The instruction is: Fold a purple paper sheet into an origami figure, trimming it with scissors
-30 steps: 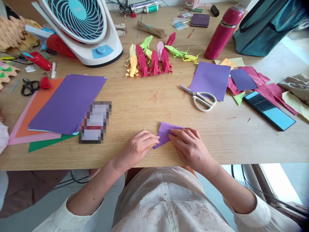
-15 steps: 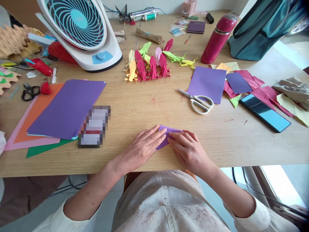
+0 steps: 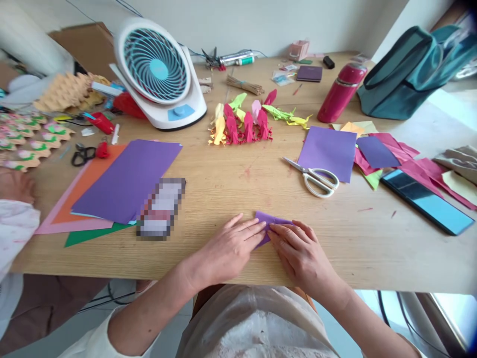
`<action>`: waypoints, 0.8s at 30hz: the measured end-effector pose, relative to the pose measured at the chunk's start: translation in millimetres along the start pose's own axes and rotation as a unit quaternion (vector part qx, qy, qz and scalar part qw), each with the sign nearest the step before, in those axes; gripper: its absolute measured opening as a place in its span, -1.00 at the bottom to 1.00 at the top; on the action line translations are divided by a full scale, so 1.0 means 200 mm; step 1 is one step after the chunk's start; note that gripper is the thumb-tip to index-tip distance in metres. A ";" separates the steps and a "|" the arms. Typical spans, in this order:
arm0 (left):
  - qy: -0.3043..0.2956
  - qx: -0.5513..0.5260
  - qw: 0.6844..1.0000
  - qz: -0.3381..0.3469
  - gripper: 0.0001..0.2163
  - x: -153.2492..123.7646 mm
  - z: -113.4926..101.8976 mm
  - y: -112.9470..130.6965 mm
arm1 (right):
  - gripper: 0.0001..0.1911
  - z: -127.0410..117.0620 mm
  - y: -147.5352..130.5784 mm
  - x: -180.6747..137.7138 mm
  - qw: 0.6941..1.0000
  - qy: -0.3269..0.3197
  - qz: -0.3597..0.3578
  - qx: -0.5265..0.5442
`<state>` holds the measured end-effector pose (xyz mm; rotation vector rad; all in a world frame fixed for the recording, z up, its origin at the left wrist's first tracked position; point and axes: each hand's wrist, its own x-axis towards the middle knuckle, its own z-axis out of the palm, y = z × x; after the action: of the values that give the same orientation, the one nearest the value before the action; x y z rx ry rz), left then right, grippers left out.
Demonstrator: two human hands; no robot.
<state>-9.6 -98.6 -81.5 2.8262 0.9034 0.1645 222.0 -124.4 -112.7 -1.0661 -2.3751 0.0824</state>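
Note:
A small folded piece of purple paper (image 3: 271, 217) lies on the table in front of me, partly covered by my fingers. My left hand (image 3: 233, 247) rests flat on its left part, fingers stretched out. On the paper's right side, my right hand (image 3: 301, 251) has its fingers bent and pressed together along the sheet; its thumb is hidden. White-handled scissors (image 3: 320, 183) lie beyond my right hand, overlapping a purple square sheet (image 3: 330, 149). Folded paper figures (image 3: 249, 127) in pink, yellow and green stand farther back.
Left lie stacked coloured sheets (image 3: 126, 179) and a pixelated device (image 3: 160, 209); a fan (image 3: 179, 114) stands behind. A pink bottle (image 3: 341, 94), teal bag (image 3: 395, 89), paper scraps (image 3: 408, 159) and phone (image 3: 428, 201) are right. Another person's sleeve (image 3: 17, 228) is at far left.
The view has shifted up and left, so the table's things appear lower and farther right. Another person's hand and sleeve have come into view at left. Both my hands remain on the purple paper.

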 end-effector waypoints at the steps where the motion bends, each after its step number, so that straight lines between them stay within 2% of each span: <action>1: 0.021 0.000 1.000 -0.011 -0.67 0.02 0.00 0.02 | -0.66 0.00 0.00 0.00 1.000 0.003 -0.004 0.001; 3: 0.059 0.013 0.998 -0.036 -0.78 0.07 0.00 0.05 | -0.64 0.01 0.00 0.00 1.000 0.004 -0.003 0.004; 5: 0.054 0.027 0.995 -0.079 -0.83 0.12 0.02 0.09 | -0.63 0.02 0.00 0.00 1.000 0.003 -0.002 0.005; 9: 0.067 0.067 0.981 -0.169 -0.81 0.17 0.08 0.17 | -0.63 -0.01 -0.01 0.01 1.000 -0.001 0.007 0.005; 15: 0.144 0.131 0.972 -0.133 -0.64 0.10 0.18 0.20 | -0.65 -0.04 -0.03 0.00 0.999 -0.036 0.025 0.002; 24: 0.119 0.096 0.981 -0.123 -0.57 0.08 0.16 0.19 | -0.65 -0.04 -0.04 -0.02 0.996 -0.035 0.055 -0.053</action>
<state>29.4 -124.2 -105.3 2.8759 1.3797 0.4108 221.7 -133.8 -105.7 -1.2629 -2.4051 0.0325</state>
